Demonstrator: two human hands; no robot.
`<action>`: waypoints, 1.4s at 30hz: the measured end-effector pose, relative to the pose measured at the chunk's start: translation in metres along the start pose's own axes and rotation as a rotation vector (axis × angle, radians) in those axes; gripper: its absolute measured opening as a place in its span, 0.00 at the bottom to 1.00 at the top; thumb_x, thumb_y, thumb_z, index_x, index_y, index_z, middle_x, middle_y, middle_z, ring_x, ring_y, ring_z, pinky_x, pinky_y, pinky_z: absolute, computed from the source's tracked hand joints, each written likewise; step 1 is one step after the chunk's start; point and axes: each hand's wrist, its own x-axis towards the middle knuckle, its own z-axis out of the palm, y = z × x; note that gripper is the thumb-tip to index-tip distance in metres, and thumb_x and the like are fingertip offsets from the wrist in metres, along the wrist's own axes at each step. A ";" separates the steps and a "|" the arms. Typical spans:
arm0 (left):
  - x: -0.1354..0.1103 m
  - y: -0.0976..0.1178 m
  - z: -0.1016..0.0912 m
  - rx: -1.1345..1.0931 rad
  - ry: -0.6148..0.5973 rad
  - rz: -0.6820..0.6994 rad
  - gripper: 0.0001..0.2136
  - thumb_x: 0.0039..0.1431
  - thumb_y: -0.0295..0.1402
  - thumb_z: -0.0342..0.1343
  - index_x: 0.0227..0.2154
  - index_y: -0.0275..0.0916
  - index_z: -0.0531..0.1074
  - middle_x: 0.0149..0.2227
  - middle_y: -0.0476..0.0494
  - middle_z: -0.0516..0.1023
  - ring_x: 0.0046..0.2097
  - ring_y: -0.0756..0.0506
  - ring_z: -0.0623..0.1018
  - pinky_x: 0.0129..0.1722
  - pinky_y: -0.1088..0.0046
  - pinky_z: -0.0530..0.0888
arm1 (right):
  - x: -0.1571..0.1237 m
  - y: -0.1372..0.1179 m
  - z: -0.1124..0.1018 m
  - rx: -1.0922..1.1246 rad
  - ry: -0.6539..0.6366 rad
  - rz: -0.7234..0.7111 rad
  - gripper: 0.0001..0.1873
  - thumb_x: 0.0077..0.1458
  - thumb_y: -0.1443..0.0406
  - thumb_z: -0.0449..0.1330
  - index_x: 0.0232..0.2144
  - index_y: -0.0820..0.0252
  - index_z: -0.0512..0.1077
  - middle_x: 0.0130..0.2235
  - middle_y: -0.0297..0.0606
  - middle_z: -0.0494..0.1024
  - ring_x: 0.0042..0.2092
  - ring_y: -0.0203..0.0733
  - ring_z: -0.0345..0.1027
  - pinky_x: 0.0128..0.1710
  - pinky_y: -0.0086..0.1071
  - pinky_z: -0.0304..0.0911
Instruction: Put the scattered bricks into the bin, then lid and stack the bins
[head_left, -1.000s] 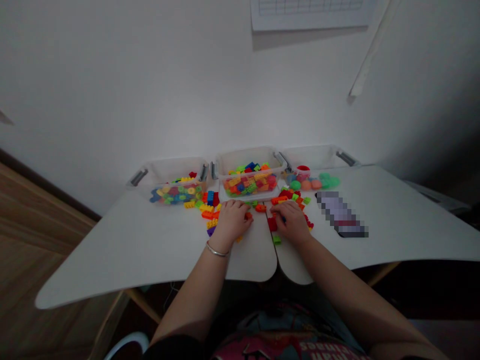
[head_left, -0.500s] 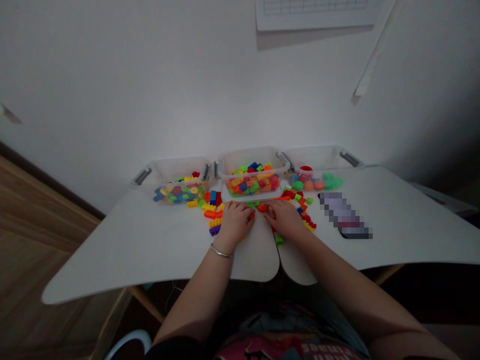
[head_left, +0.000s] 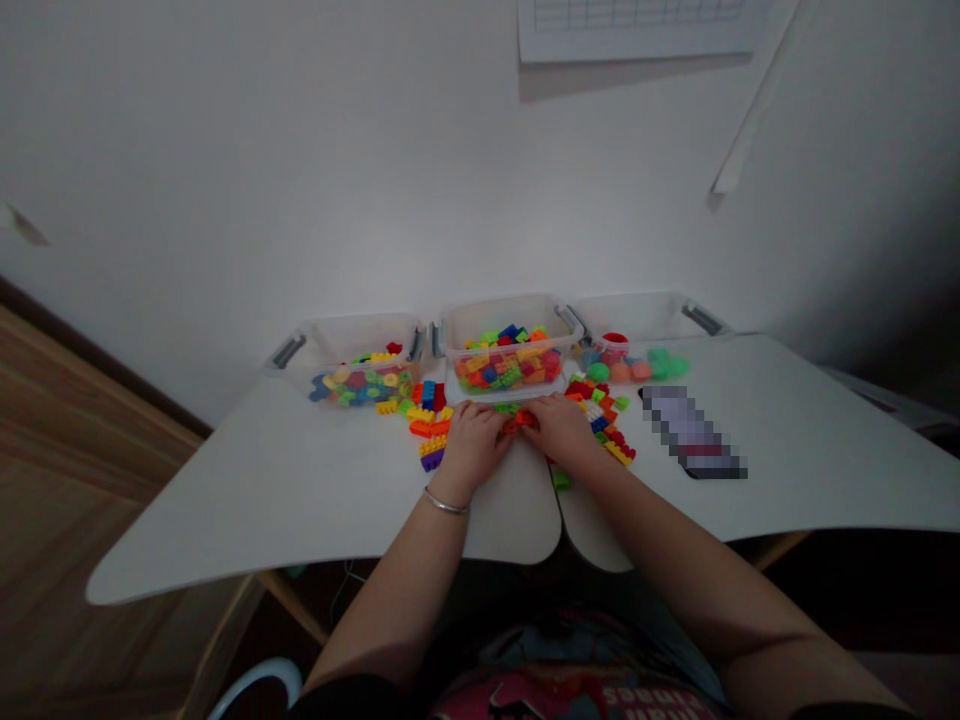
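My left hand (head_left: 472, 447), with a metal bangle (head_left: 445, 503) on its wrist, and my right hand (head_left: 559, 430) meet at the middle of the white table. Their fingertips close around small red-orange plastic bricks (head_left: 522, 420), which the fingers partly hide. Loose building bricks lie on either side: a yellow, orange, blue and purple pile (head_left: 428, 425) beside my left hand, and a red, green and yellow pile (head_left: 602, 425) beside my right. A green brick (head_left: 561, 481) sits just below my right hand.
Several clear plastic tubs stand along the wall: one of round pieces and bricks (head_left: 356, 383), one of bricks (head_left: 510, 368), one of green and orange rounded pieces (head_left: 634, 360). A pixelated flat object (head_left: 691, 433) lies to the right. The table (head_left: 262, 490) has a notch near me.
My hands have drawn closer together, and my right hand has slid left over the past second. Their fingertips now meet on the red-orange bricks.
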 end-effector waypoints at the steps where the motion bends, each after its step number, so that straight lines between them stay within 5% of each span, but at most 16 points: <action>1: 0.000 0.000 0.000 -0.004 0.004 -0.001 0.11 0.59 0.34 0.57 0.44 0.41 0.75 0.41 0.42 0.80 0.46 0.40 0.73 0.54 0.57 0.65 | -0.002 -0.001 0.000 0.028 0.008 -0.015 0.09 0.55 0.62 0.61 0.38 0.58 0.76 0.39 0.44 0.80 0.44 0.51 0.70 0.43 0.41 0.63; 5: 0.001 0.000 -0.001 -0.009 0.008 0.007 0.16 0.58 0.34 0.58 0.50 0.40 0.72 0.43 0.41 0.80 0.47 0.41 0.73 0.53 0.59 0.66 | -0.008 -0.003 0.003 0.132 0.028 -0.024 0.10 0.56 0.65 0.60 0.42 0.59 0.75 0.43 0.43 0.78 0.47 0.49 0.70 0.46 0.39 0.64; 20: 0.000 -0.006 0.001 -0.238 0.073 -0.046 0.12 0.58 0.36 0.59 0.44 0.40 0.74 0.42 0.42 0.79 0.45 0.42 0.76 0.47 0.63 0.72 | -0.015 0.002 0.000 0.476 0.189 -0.052 0.11 0.55 0.67 0.62 0.42 0.59 0.75 0.42 0.42 0.79 0.45 0.45 0.72 0.48 0.40 0.66; 25: -0.001 -0.008 0.001 -0.241 0.062 -0.073 0.11 0.58 0.37 0.60 0.42 0.41 0.74 0.41 0.42 0.79 0.44 0.42 0.77 0.46 0.63 0.74 | -0.001 0.012 -0.033 0.529 0.406 -0.067 0.09 0.55 0.64 0.61 0.41 0.56 0.74 0.43 0.41 0.78 0.47 0.46 0.71 0.48 0.42 0.67; 31: -0.001 -0.009 0.001 -0.230 0.051 -0.055 0.10 0.58 0.37 0.59 0.41 0.40 0.73 0.39 0.43 0.79 0.44 0.43 0.77 0.45 0.65 0.74 | 0.051 0.033 -0.076 0.532 0.652 0.053 0.12 0.57 0.59 0.58 0.41 0.58 0.73 0.44 0.42 0.75 0.43 0.44 0.70 0.43 0.39 0.69; 36: -0.002 -0.011 0.002 -0.235 0.046 -0.046 0.10 0.58 0.38 0.59 0.41 0.40 0.73 0.38 0.42 0.78 0.42 0.43 0.77 0.43 0.65 0.74 | 0.088 0.048 -0.080 0.429 0.580 0.099 0.17 0.59 0.58 0.58 0.46 0.63 0.71 0.44 0.44 0.76 0.41 0.42 0.69 0.45 0.37 0.67; 42: -0.003 -0.011 0.002 -0.236 0.058 -0.042 0.11 0.59 0.40 0.58 0.41 0.40 0.74 0.39 0.42 0.79 0.42 0.43 0.77 0.43 0.65 0.74 | 0.090 0.051 -0.065 0.093 0.422 0.221 0.14 0.56 0.58 0.60 0.41 0.60 0.77 0.40 0.46 0.80 0.44 0.52 0.70 0.49 0.47 0.61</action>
